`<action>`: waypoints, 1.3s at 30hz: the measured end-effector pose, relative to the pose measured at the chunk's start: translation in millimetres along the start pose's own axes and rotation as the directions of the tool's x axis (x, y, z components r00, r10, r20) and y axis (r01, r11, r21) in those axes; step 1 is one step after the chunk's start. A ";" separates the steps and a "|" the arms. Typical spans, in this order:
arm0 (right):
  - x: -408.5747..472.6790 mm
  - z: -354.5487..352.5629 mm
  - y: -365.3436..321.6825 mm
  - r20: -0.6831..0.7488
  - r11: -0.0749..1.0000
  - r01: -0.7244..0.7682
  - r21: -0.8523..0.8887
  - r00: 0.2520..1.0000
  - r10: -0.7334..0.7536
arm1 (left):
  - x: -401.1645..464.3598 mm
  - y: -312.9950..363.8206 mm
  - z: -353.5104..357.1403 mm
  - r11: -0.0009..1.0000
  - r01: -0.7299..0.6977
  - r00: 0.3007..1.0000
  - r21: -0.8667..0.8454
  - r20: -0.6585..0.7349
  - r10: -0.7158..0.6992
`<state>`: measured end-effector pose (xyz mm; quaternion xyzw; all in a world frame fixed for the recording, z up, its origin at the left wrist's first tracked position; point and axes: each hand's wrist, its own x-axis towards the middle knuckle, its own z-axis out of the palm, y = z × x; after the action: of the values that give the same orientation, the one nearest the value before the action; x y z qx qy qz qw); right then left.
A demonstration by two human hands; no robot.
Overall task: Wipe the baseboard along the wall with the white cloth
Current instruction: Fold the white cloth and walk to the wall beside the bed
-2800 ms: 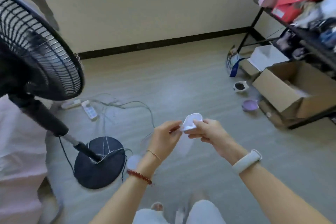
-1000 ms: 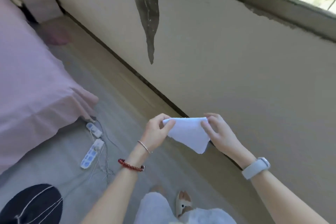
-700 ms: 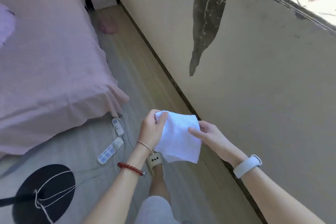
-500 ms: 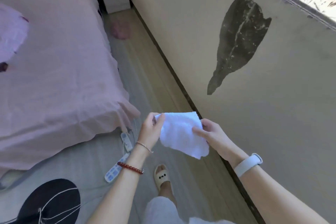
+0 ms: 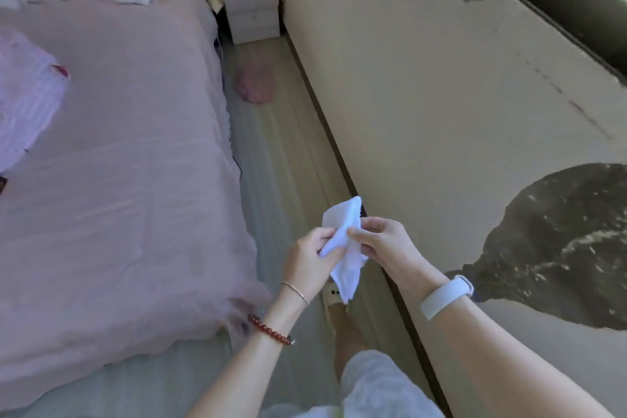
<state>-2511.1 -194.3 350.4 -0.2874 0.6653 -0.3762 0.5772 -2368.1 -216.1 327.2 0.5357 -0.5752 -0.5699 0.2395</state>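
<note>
Overhead, both hands (image 5: 310,256) (image 5: 383,244) pinching white cloth (image 5: 344,248), baseboard (image 5: 325,119) apart

one head-worn view (wide-angle), forward and down along the wall (image 5: 424,78)

pink bed (image 5: 112,159), white nightstand (image 5: 252,12), pink slippers (image 5: 255,85)

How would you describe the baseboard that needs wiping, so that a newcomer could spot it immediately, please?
Start at the cream wall on the right, below the window. Where it meets the pale floor, a thin dark strip, the baseboard, runs from the white nightstand towards the person. It is the only dark line on that light floor edge.
</note>
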 end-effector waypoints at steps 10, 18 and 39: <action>225.8 -49.4 -160.4 -0.137 0.625 0.065 -0.778 0.953 -0.270 | 257.8 93.2 -104.4 0.923 0.072 0.947 0.378 -0.317 0.056; 399.8 43.3 -256.9 0.170 0.983 -0.174 0.057 0.972 0.162 | 410.3 119.9 -147.5 0.901 -0.075 0.967 0.427 -0.190 0.170; 817.3 109.9 -530.7 0.269 0.856 0.183 -0.484 0.962 -0.054 | 892.3 218.1 -379.6 0.961 0.068 0.983 0.266 0.144 -0.109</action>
<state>-2568.2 -1173.1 335.6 -0.5133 0.6445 -0.1857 0.5354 -2384.5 -1209.8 316.6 0.5409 -0.6376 -0.5402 0.0950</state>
